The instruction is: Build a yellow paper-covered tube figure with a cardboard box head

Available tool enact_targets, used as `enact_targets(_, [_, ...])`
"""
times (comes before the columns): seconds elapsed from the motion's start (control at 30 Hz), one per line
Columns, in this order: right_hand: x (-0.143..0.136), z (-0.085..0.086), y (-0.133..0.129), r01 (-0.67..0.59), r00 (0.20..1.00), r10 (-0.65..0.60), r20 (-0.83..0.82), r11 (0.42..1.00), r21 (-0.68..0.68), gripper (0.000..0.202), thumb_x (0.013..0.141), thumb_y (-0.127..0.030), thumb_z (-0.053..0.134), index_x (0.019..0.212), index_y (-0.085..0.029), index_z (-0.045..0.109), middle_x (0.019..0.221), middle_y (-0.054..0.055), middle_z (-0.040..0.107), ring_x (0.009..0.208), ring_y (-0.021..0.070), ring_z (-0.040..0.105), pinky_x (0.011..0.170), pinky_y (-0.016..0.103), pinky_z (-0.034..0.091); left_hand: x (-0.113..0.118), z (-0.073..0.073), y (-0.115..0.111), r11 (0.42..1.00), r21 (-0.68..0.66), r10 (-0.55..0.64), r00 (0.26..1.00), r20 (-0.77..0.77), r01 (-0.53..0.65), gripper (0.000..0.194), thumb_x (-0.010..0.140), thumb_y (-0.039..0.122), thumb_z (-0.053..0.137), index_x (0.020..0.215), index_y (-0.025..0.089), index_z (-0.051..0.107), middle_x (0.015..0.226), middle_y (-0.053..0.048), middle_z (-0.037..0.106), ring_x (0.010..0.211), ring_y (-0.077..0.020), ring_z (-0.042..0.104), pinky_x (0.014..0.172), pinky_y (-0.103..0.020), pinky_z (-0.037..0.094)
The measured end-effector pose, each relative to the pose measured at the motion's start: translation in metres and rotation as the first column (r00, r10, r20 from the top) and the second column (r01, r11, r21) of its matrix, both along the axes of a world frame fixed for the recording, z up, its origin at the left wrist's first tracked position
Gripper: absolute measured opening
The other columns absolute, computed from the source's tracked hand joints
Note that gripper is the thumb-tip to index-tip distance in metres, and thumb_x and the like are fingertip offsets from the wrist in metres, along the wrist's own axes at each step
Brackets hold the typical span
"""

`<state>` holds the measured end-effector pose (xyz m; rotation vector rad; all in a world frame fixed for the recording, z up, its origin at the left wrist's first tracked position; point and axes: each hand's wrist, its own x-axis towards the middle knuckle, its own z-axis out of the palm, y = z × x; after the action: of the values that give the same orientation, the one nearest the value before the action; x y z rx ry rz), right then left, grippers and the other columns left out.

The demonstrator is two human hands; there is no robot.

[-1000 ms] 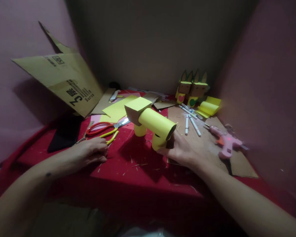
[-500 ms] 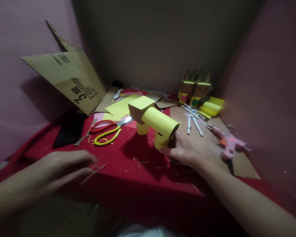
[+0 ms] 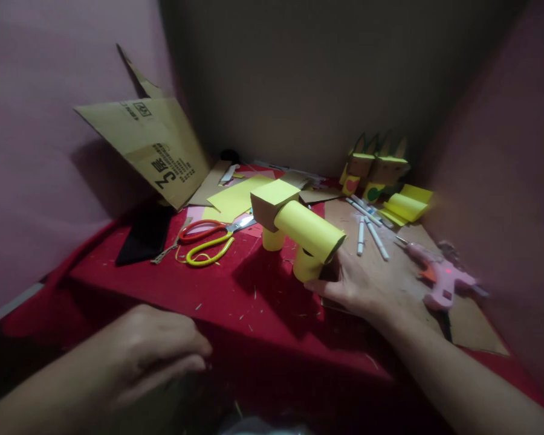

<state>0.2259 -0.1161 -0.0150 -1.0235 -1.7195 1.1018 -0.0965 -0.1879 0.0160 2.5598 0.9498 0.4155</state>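
Note:
My right hand [image 3: 351, 284] is closed around the lower end of a short upright yellow paper tube [image 3: 306, 266] on the red cloth. A longer yellow tube [image 3: 310, 226] lies slanted above it, its far end against a small cardboard box [image 3: 265, 211] with a yellow top. That box stands on another yellow tube [image 3: 273, 240]. My left hand [image 3: 163, 347] hangs at the front edge of the table, fingers curled in toward the thumb; whether a tiny scrap sits between the fingertips I cannot make out. Scissors [image 3: 208, 251] with red and yellow handles lie left of the tubes.
A pink glue gun [image 3: 446, 275] and several white markers [image 3: 376, 238] lie on a cardboard sheet [image 3: 476, 326] at right. Two box-headed paper figures [image 3: 374, 169] stand behind. A large cardboard piece [image 3: 149, 145] leans at left, near a black flat item [image 3: 145, 235] and yellow paper [image 3: 236, 199].
My left hand has moved right and down past the table edge; the thin scraps seen at its fingers no longer show there. My right hand keeps its hold on the tube. The view has shifted left.

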Motion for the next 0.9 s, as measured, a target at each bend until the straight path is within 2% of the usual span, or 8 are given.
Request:
enact_targets(0.07, [-0.001, -0.001, 0.0, -0.011, 1.0, 0.01, -0.028, 1.0, -0.009, 0.066, 0.065, -0.023, 0.075, 0.125, -0.022, 0.049, 0.117, 0.011, 0.063, 0.109, 0.0312, 0.061, 0.093, 0.047, 0.053, -0.015, 0.011, 0.009, 0.969, 0.099, 0.22, 0.973, 0.071, -0.227, 0.014, 0.091, 0.032, 0.057, 0.094, 0.033, 0.071, 0.083, 0.006, 0.078, 0.068, -0.013, 0.072, 0.062, -0.017, 0.054])
enact_targets(0.13, [-0.001, -0.002, 0.0, -0.013, 0.998, 0.012, -0.059, 1.0, -0.022, 0.066, 0.065, -0.023, 0.075, 0.125, -0.022, 0.048, 0.116, 0.011, 0.063, 0.107, 0.0311, 0.062, 0.091, 0.048, 0.054, -0.02, 0.017, 0.024, 0.881, 0.184, 0.422, 0.9, 0.112, -0.436, 0.02, 0.088, 0.04, 0.057, 0.093, 0.03, 0.073, 0.091, 0.001, 0.079, 0.077, -0.0202, 0.074, 0.067, -0.025, 0.056])
enact_targets(0.23, [-0.001, -0.001, -0.001, 0.009, 0.999, -0.01, -0.051, 1.0, -0.029, 0.061, 0.065, -0.021, 0.075, 0.121, -0.021, 0.05, 0.115, 0.011, 0.064, 0.106, 0.0311, 0.063, 0.091, 0.048, 0.054, -0.013, 0.019, 0.049, 0.805, 0.209, 0.544, 0.832, 0.113, -0.555, 0.029, 0.084, 0.048, 0.058, 0.087, 0.026, 0.075, 0.09, -0.004, 0.079, 0.077, -0.0271, 0.073, 0.069, -0.035, 0.054])
enact_targets(0.47, [-0.002, 0.003, -0.001, 0.003, 0.996, -0.002, -0.091, 1.0, 0.015, 0.063, 0.066, -0.023, 0.074, 0.123, -0.026, 0.048, 0.11, 0.008, 0.066, 0.104, 0.029, 0.064, 0.087, 0.045, 0.056, 0.03, 0.04, 0.084, 0.811, 0.212, 0.491, 0.832, 0.259, -0.545, 0.033, 0.087, 0.051, 0.058, 0.097, 0.024, 0.075, 0.084, -0.001, 0.076, 0.066, -0.0164, 0.063, 0.064, -0.028, 0.045])
enact_targets(0.57, [0.001, 0.006, -0.006, 0.012, 0.997, -0.009, -0.076, 0.999, 0.045, 0.074, 0.067, -0.026, 0.076, 0.133, -0.028, 0.043, 0.123, 0.01, 0.061, 0.12, 0.0327, 0.057, 0.093, 0.048, 0.053, 0.044, 0.056, 0.102, 0.79, 0.154, 0.505, 0.772, 0.385, -0.593, 0.031, 0.085, 0.048, 0.062, 0.091, 0.02, 0.074, 0.085, -0.002, 0.075, 0.075, -0.0174, 0.063, 0.071, -0.029, 0.046])
enact_targets(0.7, [0.012, 0.003, -0.015, 0.085, 0.995, -0.07, -0.076, 0.974, 0.211, 0.095, 0.07, -0.034, 0.081, 0.147, -0.034, 0.026, 0.143, 0.011, 0.044, 0.138, 0.0336, 0.041, 0.11, 0.053, 0.04, 0.055, 0.063, 0.128, 0.797, -0.083, 0.532, 0.63, 0.566, -0.598, 0.036, 0.083, 0.046, 0.064, 0.103, 0.018, 0.071, 0.088, -0.005, 0.072, 0.073, -0.0182, 0.063, 0.065, -0.028, 0.05])
enact_targets(0.8, [0.018, -0.003, -0.018, 0.087, 0.996, -0.074, -0.054, 0.941, 0.328, 0.098, 0.075, -0.04, 0.078, 0.152, -0.036, 0.017, 0.149, 0.01, 0.037, 0.143, 0.0329, 0.035, 0.119, 0.056, 0.025, 0.057, 0.054, 0.139, 0.864, -0.23, 0.492, 0.649, 0.581, -0.449, 0.053, 0.082, 0.048, 0.062, 0.123, 0.015, 0.061, 0.102, -0.01, 0.071, 0.087, -0.0223, 0.065, 0.074, -0.032, 0.054])
enact_targets(0.9, [0.018, -0.003, -0.017, 0.086, 0.996, -0.094, 0.001, 0.919, 0.384, 0.096, 0.077, -0.044, 0.074, 0.152, -0.037, 0.015, 0.15, 0.01, 0.036, 0.142, 0.0337, 0.036, 0.119, 0.057, 0.026, 0.054, 0.038, 0.143, 0.898, -0.37, 0.425, 0.679, 0.599, -0.236, 0.072, 0.081, 0.053, 0.062, 0.14, 0.013, 0.047, 0.123, -0.016, 0.065, 0.108, -0.0286, 0.063, 0.088, -0.038, 0.053])
